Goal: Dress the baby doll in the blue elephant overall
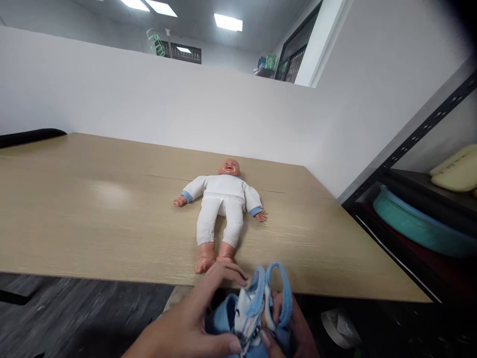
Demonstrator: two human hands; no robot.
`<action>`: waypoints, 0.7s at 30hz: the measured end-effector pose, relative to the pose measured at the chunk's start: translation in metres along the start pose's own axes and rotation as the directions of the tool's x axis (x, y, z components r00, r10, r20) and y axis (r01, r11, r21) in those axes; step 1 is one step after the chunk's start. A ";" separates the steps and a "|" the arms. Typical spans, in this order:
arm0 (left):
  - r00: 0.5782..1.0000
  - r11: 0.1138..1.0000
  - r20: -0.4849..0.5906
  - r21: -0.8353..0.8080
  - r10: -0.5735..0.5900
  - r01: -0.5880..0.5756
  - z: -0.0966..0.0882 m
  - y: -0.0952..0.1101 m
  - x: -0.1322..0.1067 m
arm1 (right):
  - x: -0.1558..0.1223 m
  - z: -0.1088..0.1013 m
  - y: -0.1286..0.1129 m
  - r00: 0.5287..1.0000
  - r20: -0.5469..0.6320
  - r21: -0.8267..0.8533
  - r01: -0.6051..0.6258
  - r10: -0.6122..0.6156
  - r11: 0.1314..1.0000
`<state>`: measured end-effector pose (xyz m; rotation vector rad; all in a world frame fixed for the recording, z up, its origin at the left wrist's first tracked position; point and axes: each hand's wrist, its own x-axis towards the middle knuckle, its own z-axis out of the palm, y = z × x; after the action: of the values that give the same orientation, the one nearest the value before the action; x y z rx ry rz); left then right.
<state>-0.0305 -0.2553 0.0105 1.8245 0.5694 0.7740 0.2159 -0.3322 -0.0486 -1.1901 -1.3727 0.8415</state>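
In front of the table's near edge, a small bunched blue-and-white cloth garment [257,298] with looped blue straps is between my hands. My left hand [197,315] curves around its left side, the thumb pressing on the cloth and the fingers arched over the top. My right hand [294,323] grips it from the right, partly covered by a strap loop. Just beyond lies a baby doll [223,199] on its back, in a white suit with blue cuffs. Its head points away from me, its arms are spread, and its bare feet come close to my left fingers.
The doll rests on a light wooden table [112,223] with a white partition [167,99] behind. At the right, a dark metal shelf [395,144] holds a teal basin [421,223] and a pale yellow object [456,169]. A black curved object [33,135] sits at the far left.
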 end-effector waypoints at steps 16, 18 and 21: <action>0.994 0.995 -0.050 0.011 0.099 -0.099 -0.106 0.070 0.099 | 0.183 0.011 -0.127 0.935 0.073 0.073 0.341 -0.346 0.937; 0.991 0.997 -0.111 -0.024 0.076 -0.079 -0.114 0.075 0.117 | 0.206 0.012 -0.132 0.922 0.110 0.081 0.364 -0.371 0.928; 0.978 0.981 -0.178 -0.141 0.108 -0.134 -0.125 0.074 0.141 | 0.241 0.005 -0.131 0.910 0.201 0.156 0.336 -0.363 0.929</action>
<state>-0.0236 -0.1060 0.1471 1.6734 0.4963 1.0356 0.2055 -0.1328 0.1391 -0.7392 -1.6390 0.8034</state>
